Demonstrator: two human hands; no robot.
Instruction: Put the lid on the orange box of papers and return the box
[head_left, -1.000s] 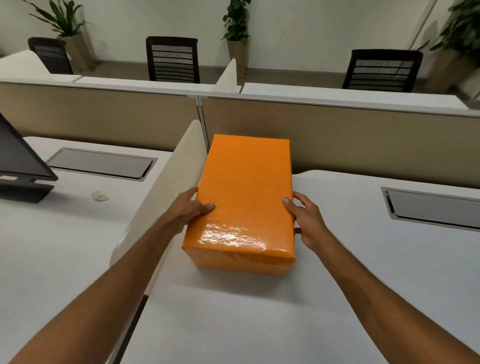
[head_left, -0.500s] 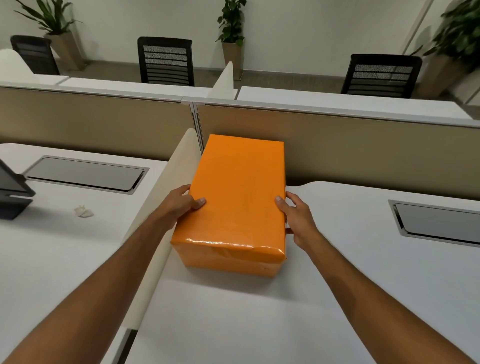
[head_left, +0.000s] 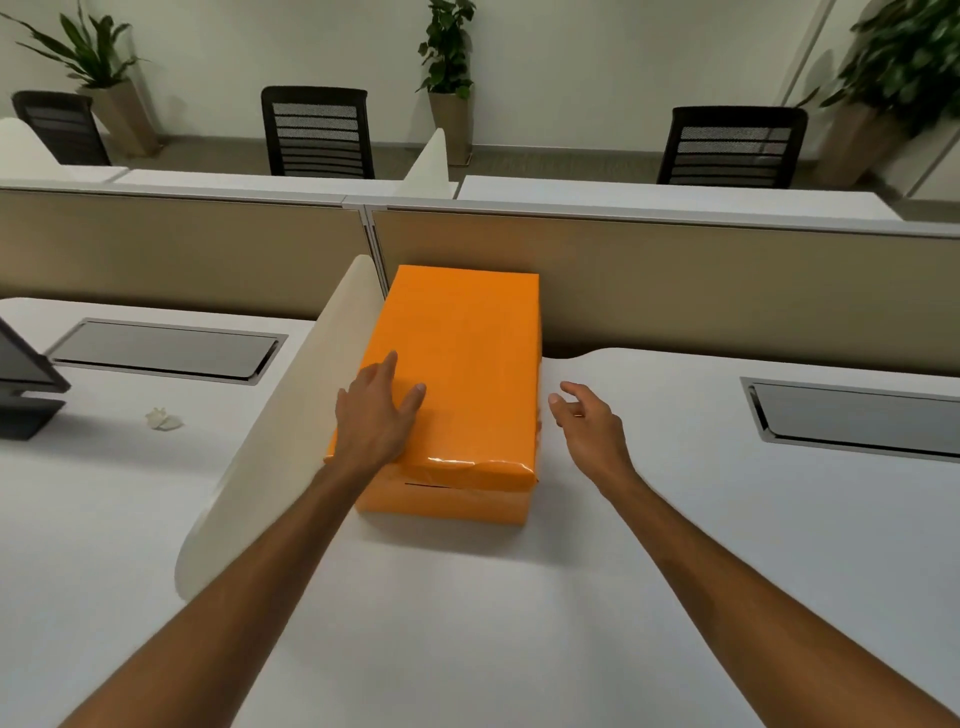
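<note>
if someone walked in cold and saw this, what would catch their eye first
The glossy bright orange rectangular box with its lid on dominates, standing on the white desk against the beige partition panel and beside the cream curved side divider. Next come the two hands: the left hand lies flat on the lid, while the right hand hovers open just off the box's right side.

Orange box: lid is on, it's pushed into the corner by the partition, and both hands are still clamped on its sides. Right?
Not quite. In the head view the right hand is off the orange box, open beside it. Only the left hand touches it, resting flat on the lid. The lid is on, and the box sits in the corner by the partition.
</note>
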